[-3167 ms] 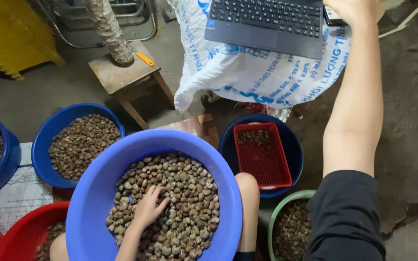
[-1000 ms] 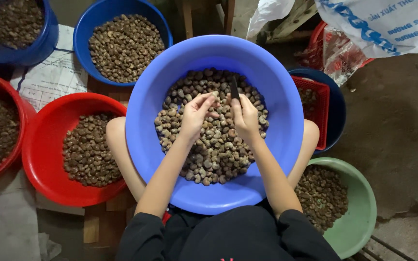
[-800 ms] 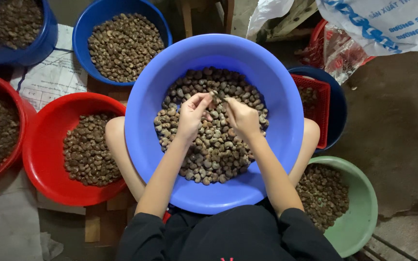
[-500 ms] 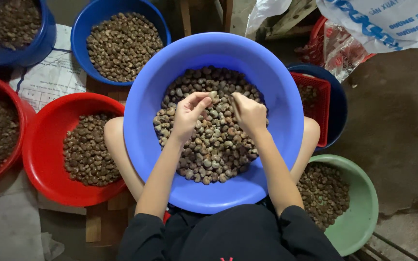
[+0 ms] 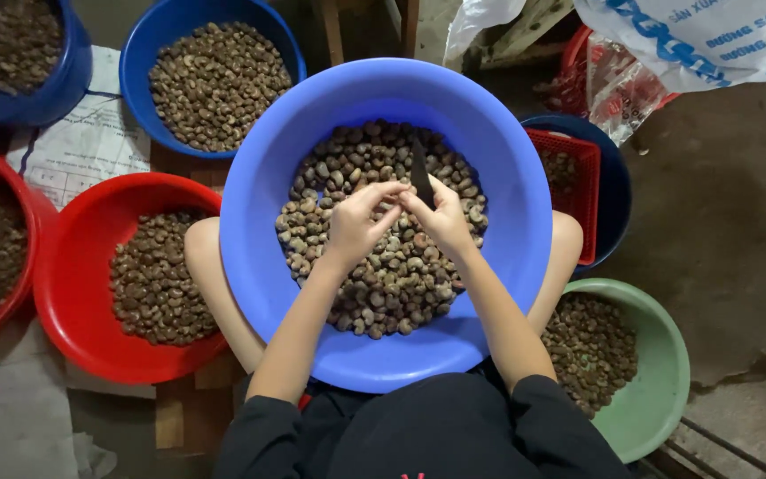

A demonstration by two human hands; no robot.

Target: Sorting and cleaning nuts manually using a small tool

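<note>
Shelling step underway: left hand (image 5: 358, 226) is pinching one nut over the basin (image 5: 259, 222); right hand (image 5: 441, 217) is gripping a dark blade (image 5: 419, 171). Next move demands careful prying.

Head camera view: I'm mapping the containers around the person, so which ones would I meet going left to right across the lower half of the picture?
Red basin → large blue basin holding nuts, where left hand and right hand meet → green basin.
</note>
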